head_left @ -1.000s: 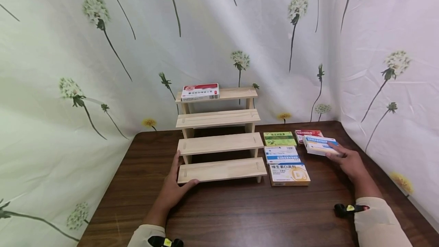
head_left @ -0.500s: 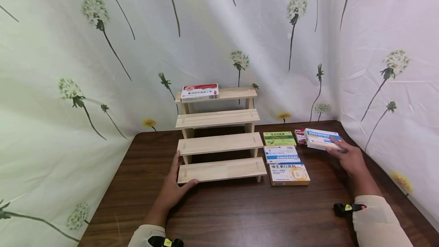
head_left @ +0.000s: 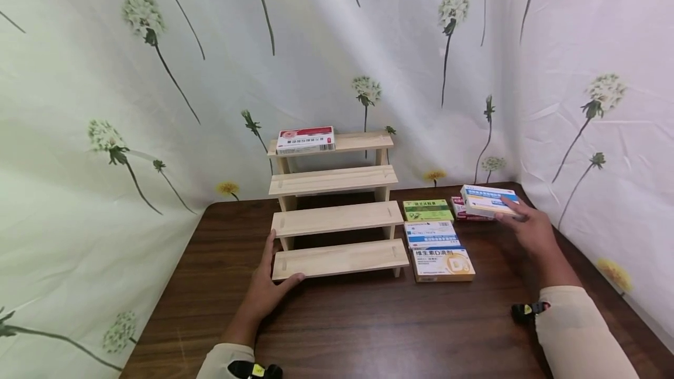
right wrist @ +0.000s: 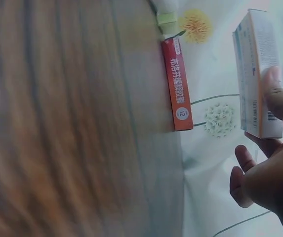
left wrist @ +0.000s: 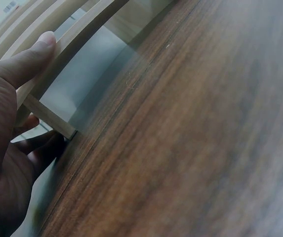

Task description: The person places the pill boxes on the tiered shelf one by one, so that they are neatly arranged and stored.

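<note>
My left hand (head_left: 265,291) holds the left end of the wooden stepped rack (head_left: 337,259). In the left wrist view its thumb (left wrist: 40,47) lies on the front edge of the lowest step and other fingers bend round the side. My right hand (head_left: 534,235) pinches a white-and-blue medicine box (head_left: 481,197) by its right end. The right wrist view shows this medicine box (right wrist: 262,74) lifted off the table, apart from a red medicine box (right wrist: 177,84) lying there. From the head view, the held box partly covers that red box.
A red-and-white medicine box (head_left: 305,140) lies on the rack's top step, at the left. Right of the rack, a green box (head_left: 428,210), a white-and-blue box (head_left: 432,234) and a white-and-orange vitamin D box (head_left: 442,265) form a column. Patterned cloth (head_left: 316,45) stands behind the table.
My right hand has lifted the white-and-blue box and carried it back and slightly left, over the red box. The left hand and rack have stayed in place.
</note>
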`<state>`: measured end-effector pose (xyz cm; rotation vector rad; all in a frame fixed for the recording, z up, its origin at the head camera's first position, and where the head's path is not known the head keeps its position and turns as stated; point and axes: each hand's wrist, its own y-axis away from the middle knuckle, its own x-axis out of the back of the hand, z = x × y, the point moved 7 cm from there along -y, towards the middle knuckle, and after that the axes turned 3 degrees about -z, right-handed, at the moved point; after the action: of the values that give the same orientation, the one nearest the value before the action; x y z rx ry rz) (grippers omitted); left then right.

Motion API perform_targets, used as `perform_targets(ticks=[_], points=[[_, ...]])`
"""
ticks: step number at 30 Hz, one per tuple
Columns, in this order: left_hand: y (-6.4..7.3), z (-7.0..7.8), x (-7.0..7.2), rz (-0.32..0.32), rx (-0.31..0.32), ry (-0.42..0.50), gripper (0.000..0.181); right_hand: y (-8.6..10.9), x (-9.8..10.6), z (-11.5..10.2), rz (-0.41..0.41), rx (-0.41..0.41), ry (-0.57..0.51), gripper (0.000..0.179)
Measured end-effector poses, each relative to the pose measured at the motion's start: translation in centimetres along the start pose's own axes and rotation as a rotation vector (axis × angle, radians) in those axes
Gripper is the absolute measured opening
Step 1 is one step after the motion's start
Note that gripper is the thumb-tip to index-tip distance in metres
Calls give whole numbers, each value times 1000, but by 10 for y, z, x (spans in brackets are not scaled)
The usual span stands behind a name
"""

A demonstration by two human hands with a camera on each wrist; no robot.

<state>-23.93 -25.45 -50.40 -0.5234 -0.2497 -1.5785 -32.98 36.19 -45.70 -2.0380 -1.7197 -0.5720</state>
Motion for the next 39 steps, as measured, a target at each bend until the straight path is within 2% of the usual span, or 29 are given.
perform_targets(ticks=[7, 14, 21, 25, 28, 39], points=[[-1, 0, 1, -1, 4, -3, 124, -7, 2, -20, -2, 11, -2, 64], [-1, 1, 1, -2, -2, 17, 124, -10, 3, -51, 21, 101, -10, 64], [0, 0, 1, -1, 14, -8, 124, -15, 3, -71, 34, 122, 7, 65], [0, -2, 1, 0, 13, -4, 124, -17, 3, -87, 60, 174, 27, 62], [0, -3, 2, 2, 9, -4, 124, -21, 1, -100, 56, 201, 13, 61], [0, -4, 1, 5, 18, -5, 125, -32, -13, -137, -3, 195, -104, 60]])
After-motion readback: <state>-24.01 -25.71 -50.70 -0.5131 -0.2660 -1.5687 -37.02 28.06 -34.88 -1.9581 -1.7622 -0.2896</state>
